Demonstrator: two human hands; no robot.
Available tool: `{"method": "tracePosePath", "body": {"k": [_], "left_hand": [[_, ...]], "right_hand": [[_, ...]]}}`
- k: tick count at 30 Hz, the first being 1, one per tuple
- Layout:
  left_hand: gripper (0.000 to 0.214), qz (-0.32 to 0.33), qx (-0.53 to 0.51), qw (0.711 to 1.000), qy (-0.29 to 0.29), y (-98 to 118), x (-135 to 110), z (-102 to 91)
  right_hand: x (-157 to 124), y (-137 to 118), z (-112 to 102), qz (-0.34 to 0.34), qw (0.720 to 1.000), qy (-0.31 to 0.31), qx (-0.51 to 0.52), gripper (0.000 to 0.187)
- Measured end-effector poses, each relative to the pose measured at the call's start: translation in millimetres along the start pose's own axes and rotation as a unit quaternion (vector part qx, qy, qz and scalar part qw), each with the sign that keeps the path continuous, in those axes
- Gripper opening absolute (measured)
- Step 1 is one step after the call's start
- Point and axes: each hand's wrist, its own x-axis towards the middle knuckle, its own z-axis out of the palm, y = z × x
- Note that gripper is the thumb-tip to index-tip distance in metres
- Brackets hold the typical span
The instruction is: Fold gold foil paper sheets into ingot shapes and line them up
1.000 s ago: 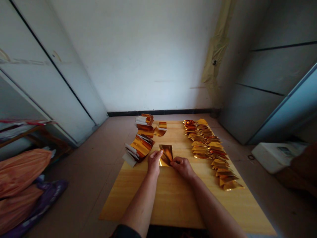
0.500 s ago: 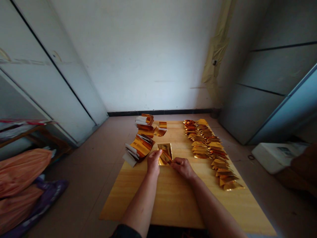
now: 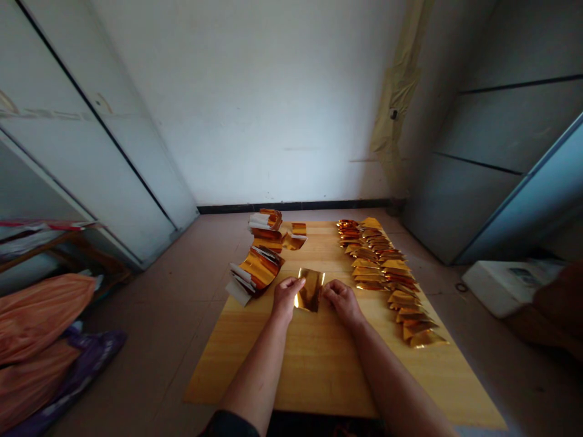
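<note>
A gold foil paper sheet [image 3: 311,291], shiny and roughly square, is held just above the wooden table. My left hand [image 3: 285,297] pinches its left edge, thumb on top and the other fingers partly hidden beneath. At the sheet's right edge is my right hand [image 3: 340,300], its fingers curled and thumb pressed to the forefinger against the edge. Left of my hands lies a curled stack of gold foil sheets [image 3: 259,269] with pale backs. To the right, folded gold paper pieces [image 3: 368,267] are lined up in overlapping rows.
The wooden table [image 3: 255,358] stands before a white wall [image 3: 255,109]. More curled foil sheets [image 3: 295,241] lie at its far edge. A white box [image 3: 494,288] is on the floor at right, and orange cloth [image 3: 40,315] is at left. Cabinets flank both sides.
The sheet has shifted slightly right and towards me, and now shows a flatter, more even face. My right hand has moved a little right and up along its edge; the left still pinches it.
</note>
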Motion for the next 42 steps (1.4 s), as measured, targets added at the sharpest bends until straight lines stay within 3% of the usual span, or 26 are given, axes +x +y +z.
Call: {"method": "tracePosePath", "body": {"k": [5,11,18,34,42], "left_hand": [[0.036,0.001,-0.012,1.0,0.0,-0.1,0.3,-1.3],[0.035,-0.006,0.003,0.999,-0.036,-0.6,-1.0,-2.1],[0.037,-0.007,-0.002,0.999,-0.048,-0.6,0.2,-2.8],[0.037,-0.018,0.048,0.993,-0.107,9.8,-3.0,-4.6],[0.034,-0.058,0.124,0.977,-0.165,16.4,1.2,-4.2]], "right_hand": [[0.7,-1.3,1.2,0.007,1.0,0.018,0.007,0.03],[0.4,1.2,2.4,0.011,0.999,-0.027,0.019,0.03],[0.6,0.1,2.0,0.022,0.999,-0.032,0.035,0.031],[4.6,7.6,-3.2,-0.004,0.999,0.02,0.048,0.035],[12.4,-6.5,-0.8,-0.09,0.989,0.042,-0.108,0.037]]}}
